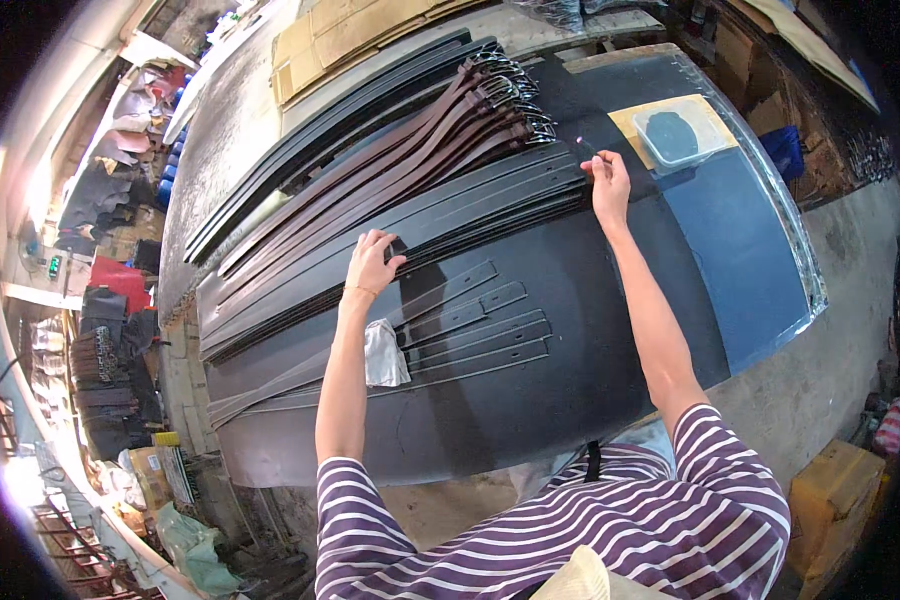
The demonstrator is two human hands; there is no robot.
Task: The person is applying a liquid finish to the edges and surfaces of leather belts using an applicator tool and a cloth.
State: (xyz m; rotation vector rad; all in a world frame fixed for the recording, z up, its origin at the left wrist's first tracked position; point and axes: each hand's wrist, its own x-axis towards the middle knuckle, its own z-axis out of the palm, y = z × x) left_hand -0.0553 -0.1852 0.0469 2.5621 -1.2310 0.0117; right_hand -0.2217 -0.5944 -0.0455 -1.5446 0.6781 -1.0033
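A pile of flat black leather straps (490,190) stretches diagonally over the dark-covered table. At its near edge, my left hand (372,262) is closed, with a small black piece between thumb and fingers that I cannot make out. My right hand (608,185) is raised by the pile's right end, thumb and forefinger pinched together; what they hold is too small to name. Several separate black straps (485,310) with holes at their ends fan out nearer me. A crumpled white cloth (385,355) rests across them.
Brown belts (400,165) with metal buckles (510,85) lie beyond the pile, and more black belts (330,130) behind those. A clear plastic container (675,135) stands on cardboard at the right. A cardboard box (835,500) sits on the floor at the lower right.
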